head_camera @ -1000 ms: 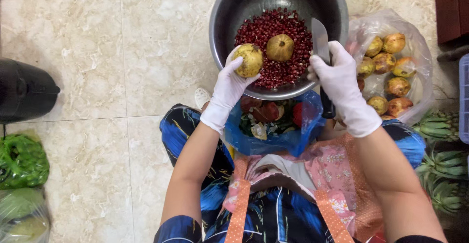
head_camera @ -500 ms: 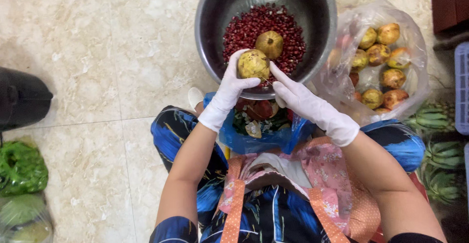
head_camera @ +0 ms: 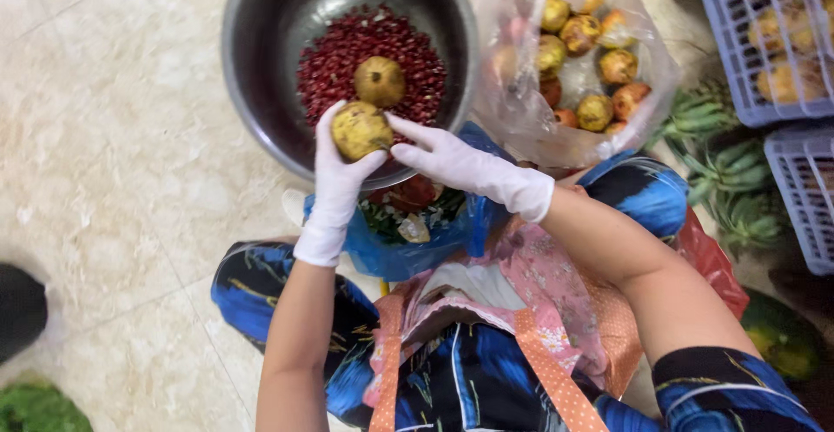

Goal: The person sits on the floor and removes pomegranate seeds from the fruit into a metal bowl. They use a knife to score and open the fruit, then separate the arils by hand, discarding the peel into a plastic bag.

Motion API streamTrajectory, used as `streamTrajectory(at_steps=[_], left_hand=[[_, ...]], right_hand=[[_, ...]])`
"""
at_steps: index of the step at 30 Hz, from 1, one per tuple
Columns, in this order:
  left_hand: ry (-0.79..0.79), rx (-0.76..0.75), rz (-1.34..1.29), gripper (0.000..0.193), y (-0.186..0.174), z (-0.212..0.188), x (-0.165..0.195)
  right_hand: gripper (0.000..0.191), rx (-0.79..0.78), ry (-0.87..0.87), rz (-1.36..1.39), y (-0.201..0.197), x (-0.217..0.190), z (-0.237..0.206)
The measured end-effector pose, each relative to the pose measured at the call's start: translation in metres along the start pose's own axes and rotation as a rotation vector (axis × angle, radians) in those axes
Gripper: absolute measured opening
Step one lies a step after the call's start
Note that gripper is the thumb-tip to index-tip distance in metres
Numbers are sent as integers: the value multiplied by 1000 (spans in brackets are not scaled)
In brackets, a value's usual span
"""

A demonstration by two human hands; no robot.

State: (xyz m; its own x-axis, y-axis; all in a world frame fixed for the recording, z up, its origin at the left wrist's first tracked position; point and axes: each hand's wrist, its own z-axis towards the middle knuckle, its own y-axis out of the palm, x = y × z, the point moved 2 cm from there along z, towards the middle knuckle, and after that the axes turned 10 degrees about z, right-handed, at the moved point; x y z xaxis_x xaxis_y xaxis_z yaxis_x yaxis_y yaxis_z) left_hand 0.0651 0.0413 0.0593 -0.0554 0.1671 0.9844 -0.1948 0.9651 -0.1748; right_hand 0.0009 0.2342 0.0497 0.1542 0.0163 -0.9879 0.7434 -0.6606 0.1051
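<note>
left hand (head_camera: 334, 180) grips pomegranate (head_camera: 360, 129) | right hand (head_camera: 460, 164) open, fingertips touching | risk: fruit could slip into bowl (head_camera: 261, 58)

Both hands wear white gloves, the left hand (head_camera: 334, 184) and the right hand (head_camera: 460, 164). The pomegranate (head_camera: 360, 129) is yellow-brown; the seeds (head_camera: 339, 58) are dark red in a grey steel bowl (head_camera: 261, 41). The scrap bag (head_camera: 395, 254) is blue, the apron (head_camera: 539, 310) pink floral, and the floor (head_camera: 104, 136) beige marble.
</note>
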Motion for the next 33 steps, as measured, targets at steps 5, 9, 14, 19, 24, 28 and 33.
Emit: streamTrajectory(at_steps=[5,9,14,19,24,28,33], left_hand=[[-143,-61,-226,84,-7,-4,2],[-173,-99,-390,80,-8,-5,4],[-281,-191,-604,69,-5,-3,-5],[-374,-221,-653,63,-3,-2,-27],[-482,-332,-714,72,3,-2,-37],[-591,-197,-711,68,22,2,-44],[-334,-281,-805,66,31,13,-39]], right_hand=[[59,-40,130,-95,-3,2,-2],[56,-81,127,-38,-7,-6,-6],[57,-158,-9,-135,-14,-14,-8],[62,-200,-33,-180,-17,-15,-8],[53,-124,128,-166,-26,-7,-8],[48,-20,-40,17,-26,-9,-12],[69,-70,354,347,-32,-21,-27]])
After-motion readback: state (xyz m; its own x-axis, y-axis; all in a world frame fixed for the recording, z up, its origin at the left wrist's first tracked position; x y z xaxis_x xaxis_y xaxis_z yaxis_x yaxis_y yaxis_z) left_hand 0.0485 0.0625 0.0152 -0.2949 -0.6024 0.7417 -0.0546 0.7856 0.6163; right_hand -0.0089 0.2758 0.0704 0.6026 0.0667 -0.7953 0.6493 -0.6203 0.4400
